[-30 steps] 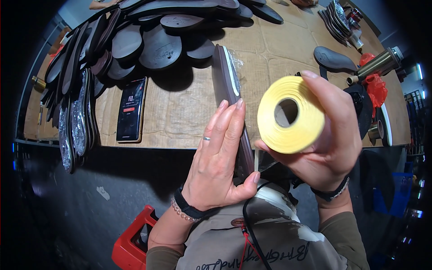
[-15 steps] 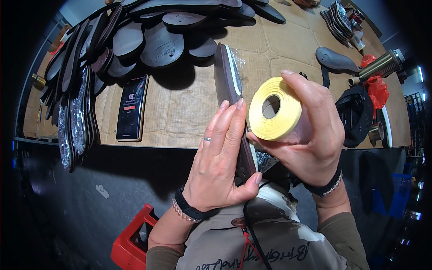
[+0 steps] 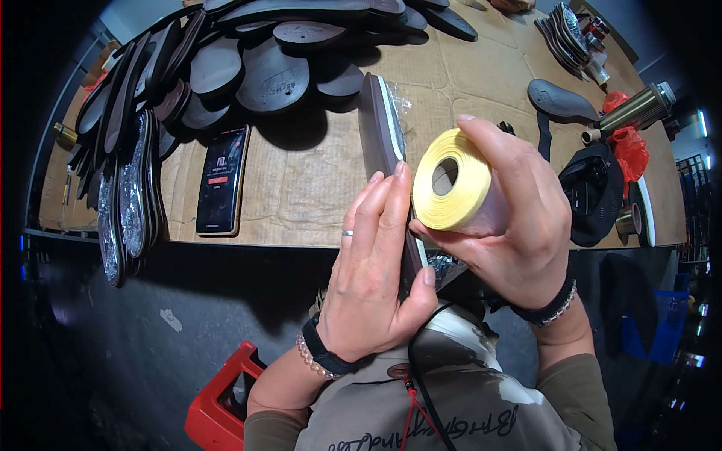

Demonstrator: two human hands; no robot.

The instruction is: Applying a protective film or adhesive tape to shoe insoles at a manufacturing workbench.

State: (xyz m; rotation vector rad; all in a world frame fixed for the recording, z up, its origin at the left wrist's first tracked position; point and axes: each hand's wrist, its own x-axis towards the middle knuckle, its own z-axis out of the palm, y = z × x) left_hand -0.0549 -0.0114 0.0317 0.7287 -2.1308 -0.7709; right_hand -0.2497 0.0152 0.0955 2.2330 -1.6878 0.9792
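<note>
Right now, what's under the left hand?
A dark brown sole, standing on edge. Its far end shows beyond the left hand; the stretch behind the fingers is covered, so I can't see it.

The tape roll [image 3: 468,189] looks papery and matt, its wound side finely ridged. The brown sole [image 3: 377,131] looks smooth, rubbery and dull, as do the piled soles [image 3: 273,79]. Clear plastic wrap [image 3: 132,184] glints and crinkles; the phone [image 3: 222,192] has glossy glass. The tabletop cardboard [image 3: 481,71] is matt and creased. The stool [image 3: 204,412] is smooth plastic, the can [image 3: 636,110] shiny metal, the apron [image 3: 361,406] matt cloth
</note>
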